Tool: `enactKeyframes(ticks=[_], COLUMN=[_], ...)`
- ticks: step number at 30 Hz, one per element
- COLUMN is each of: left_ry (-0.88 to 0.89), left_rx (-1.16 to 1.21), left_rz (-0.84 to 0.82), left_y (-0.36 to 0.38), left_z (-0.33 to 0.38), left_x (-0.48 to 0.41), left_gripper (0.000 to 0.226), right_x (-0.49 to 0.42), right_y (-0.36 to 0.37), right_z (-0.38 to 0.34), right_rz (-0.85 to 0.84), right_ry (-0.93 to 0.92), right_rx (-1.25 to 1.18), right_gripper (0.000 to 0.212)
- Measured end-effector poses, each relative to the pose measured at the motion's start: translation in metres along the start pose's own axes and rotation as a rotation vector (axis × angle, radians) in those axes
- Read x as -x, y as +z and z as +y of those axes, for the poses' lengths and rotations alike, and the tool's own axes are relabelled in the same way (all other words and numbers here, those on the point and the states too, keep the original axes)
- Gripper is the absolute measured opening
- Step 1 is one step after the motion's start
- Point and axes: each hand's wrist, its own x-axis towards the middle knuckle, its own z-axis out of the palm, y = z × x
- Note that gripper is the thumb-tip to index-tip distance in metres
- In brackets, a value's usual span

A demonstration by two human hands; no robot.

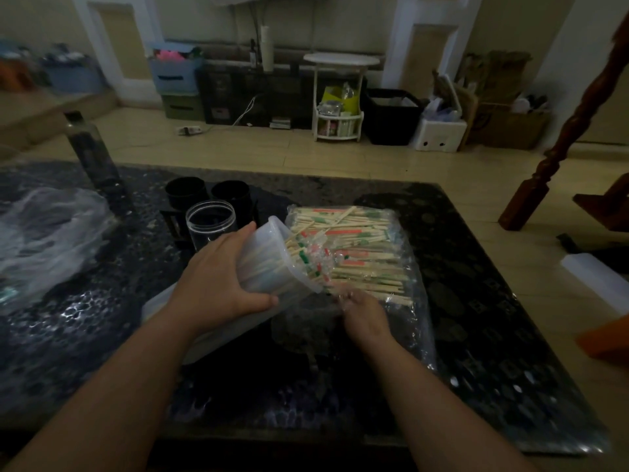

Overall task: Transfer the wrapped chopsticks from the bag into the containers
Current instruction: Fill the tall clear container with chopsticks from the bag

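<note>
Tilting right toward the clear plastic bag (422,321) of wrapped wooden chopsticks (360,253), judged light, slippery, best bunched mid-length, a translucent white plastic tub (262,260) is gripped by the left hand (218,287); the hold of the right hand (364,311) is unclear.

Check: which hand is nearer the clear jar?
Left. Left hand grips the tilted container just in front of the clear jar; right hand is farther right, at the bag.
</note>
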Motion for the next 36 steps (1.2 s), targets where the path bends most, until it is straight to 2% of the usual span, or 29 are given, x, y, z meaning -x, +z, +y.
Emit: enactKeyframes(ticks=[2,4,6,9,12,17,20,23,30,36], left_ry=[-0.010,-0.014,-0.018,-0.019,-0.008,0.009,0.014,0.015,0.125,0.285], left_rx=[0.002,0.006,0.009,0.026,0.027,0.021,0.015,0.009,-0.003,-0.061], left_rz=[0.002,0.007,0.016,0.028,0.026,0.013,0.004,0.002,-0.003,0.046], left_y=[0.001,0.001,0.001,0.001,0.001,0.003,0.003,0.005,0.009,0.016], left_z=[-0.001,-0.003,-0.004,-0.006,-0.005,-0.005,-0.004,-0.004,-0.003,-0.008], left_x=[-0.001,-0.002,-0.003,-0.003,-0.004,-0.005,-0.005,-0.005,-0.001,0.001], left_gripper=[0.128,0.128,0.128,0.128,0.128,0.128,0.128,0.128,0.121,0.100], right_x=[-0.007,-0.011,-0.014,-0.019,-0.026,-0.024,-0.021,-0.019,-0.009,0.000], right_y=[0.002,0.000,-0.004,-0.007,-0.007,-0.006,-0.006,-0.004,-0.005,-0.005], right_z=[0.009,0.015,0.015,0.014,0.017,0.017,0.014,0.013,0.011,0.013], right_rz=[0.008,-0.044,-0.116,-0.180,-0.177,-0.090,-0.105,-0.081,-0.082,-0.101], right_ry=[-0.117,-0.218,-0.231,-0.212,-0.154,-0.172,-0.188,-0.220,-0.227,-0.191], right_rx=[0.114,0.357,0.489,0.596,0.636,0.677,0.626,0.688,0.769,0.819], right_gripper=[0.031,0.048,0.062,0.067,0.067,0.028,0.024,0.016,0.028,0.055])
